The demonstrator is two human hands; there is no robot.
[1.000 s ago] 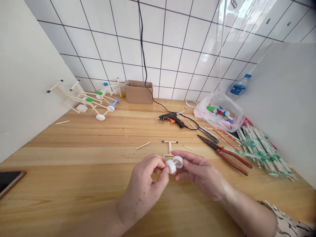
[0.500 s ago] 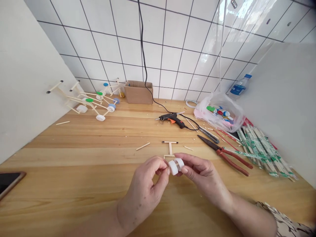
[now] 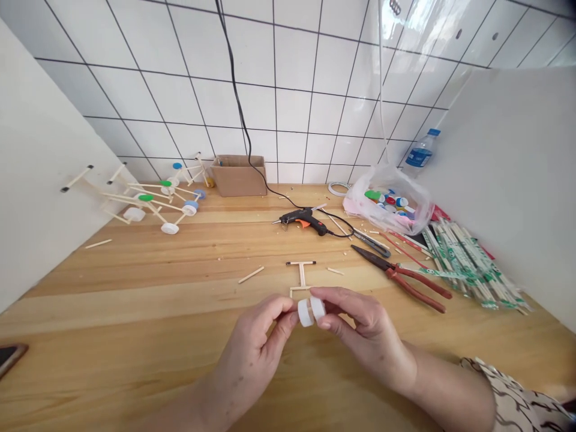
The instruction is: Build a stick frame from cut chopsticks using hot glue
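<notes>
My left hand (image 3: 254,351) and my right hand (image 3: 364,336) meet in front of me above the wooden tabletop (image 3: 135,282). Between their fingertips they pinch a pair of white plastic bottle caps (image 3: 310,311), held side by side with a tan strip showing between them. Just beyond the hands, a T-shaped frame of wooden sticks (image 3: 301,275) lies flat on the table, close to my fingers but apart from them. A loose wooden stick (image 3: 251,275) lies to its left.
Stick-built models with coloured cap wheels (image 3: 148,201) stand at back left near a cardboard box (image 3: 238,177). To the right lie a black hot glue gun (image 3: 301,221), red-handled pliers (image 3: 400,279), a plastic bag of caps (image 3: 387,204) and wrapped chopsticks (image 3: 472,267).
The two white caps have closed together between my fingers and turned slightly. The view has shifted a little, so the table items sit further left and lower.
</notes>
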